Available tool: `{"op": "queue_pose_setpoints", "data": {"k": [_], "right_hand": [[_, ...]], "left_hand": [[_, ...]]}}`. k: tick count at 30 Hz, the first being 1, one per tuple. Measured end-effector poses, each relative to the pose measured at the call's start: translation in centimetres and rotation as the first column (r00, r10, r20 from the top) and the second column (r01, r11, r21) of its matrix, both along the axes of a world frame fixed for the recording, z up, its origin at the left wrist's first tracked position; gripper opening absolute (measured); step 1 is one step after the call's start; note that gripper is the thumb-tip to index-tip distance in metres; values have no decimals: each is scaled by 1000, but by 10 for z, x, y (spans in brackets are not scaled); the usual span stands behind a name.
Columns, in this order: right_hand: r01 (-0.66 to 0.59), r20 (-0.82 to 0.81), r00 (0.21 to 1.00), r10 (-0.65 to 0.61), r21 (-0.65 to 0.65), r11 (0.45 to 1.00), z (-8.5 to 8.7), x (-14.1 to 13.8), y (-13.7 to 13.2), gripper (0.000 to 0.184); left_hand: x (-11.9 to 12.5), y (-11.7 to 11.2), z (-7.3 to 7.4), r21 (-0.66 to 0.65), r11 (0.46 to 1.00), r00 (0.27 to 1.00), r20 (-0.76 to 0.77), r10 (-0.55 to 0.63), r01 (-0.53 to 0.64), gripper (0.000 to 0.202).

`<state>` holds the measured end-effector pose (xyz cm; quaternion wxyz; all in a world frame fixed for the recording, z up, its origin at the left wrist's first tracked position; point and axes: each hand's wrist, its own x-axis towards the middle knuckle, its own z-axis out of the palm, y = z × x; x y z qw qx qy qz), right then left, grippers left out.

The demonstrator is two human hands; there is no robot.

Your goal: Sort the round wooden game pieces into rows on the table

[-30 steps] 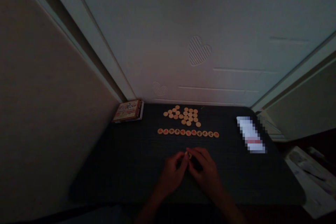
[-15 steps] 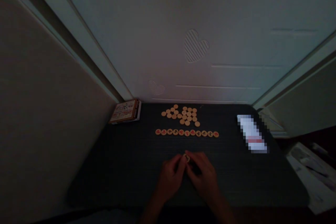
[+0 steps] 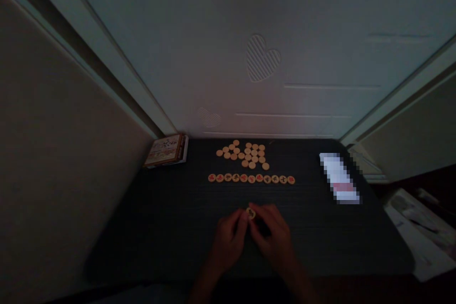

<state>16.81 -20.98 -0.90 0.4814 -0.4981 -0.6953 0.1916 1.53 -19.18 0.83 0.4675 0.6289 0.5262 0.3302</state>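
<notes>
My left hand [image 3: 228,242] and my right hand [image 3: 274,237] meet over the near middle of a dark table [image 3: 160,228]. Between their fingertips they pinch one round wooden game piece [image 3: 251,213] with a dark mark on its face. Beyond the hands, a straight row of marked pieces [image 3: 251,179] lies face up, some red, some dark. Behind that row sits a loose cluster of blank-faced pieces [image 3: 244,154] near the wall.
A small printed box [image 3: 166,150] rests at the table's far left corner. A white blurred-out object [image 3: 339,178] lies at the far right. A pale wall with heart shapes [image 3: 261,57] rises behind the table. Papers [image 3: 416,228] lie lower right, off the table.
Both hands stay together on the piece and have shifted slightly; the piece's face now shows more toward me. The view has tilted a little.
</notes>
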Motion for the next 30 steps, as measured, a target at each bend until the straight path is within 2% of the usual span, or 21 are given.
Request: {"op": "queue_pose_setpoints", "data": {"k": [10,17,22,30], "right_hand": [[3,-9,1000,-3,-39,999,-4,0,0,37],[13,26,1000,-12,-37,999,-7,1,-1,40],[27,9,1000,-27,-61,998,-10,1,-1,38],[38,23,999,-37,-55,998,-11,2,1,39]], "left_hand": [[1,1,0,6,1000,1000,21,12,-12,39],[5,3,-7,49,999,994,-105,27,-21,30],[4,2,-9,59,998,994,-108,-24,31,32],[-3,6,-2,66,994,988,-127,-84,93,41]]}}
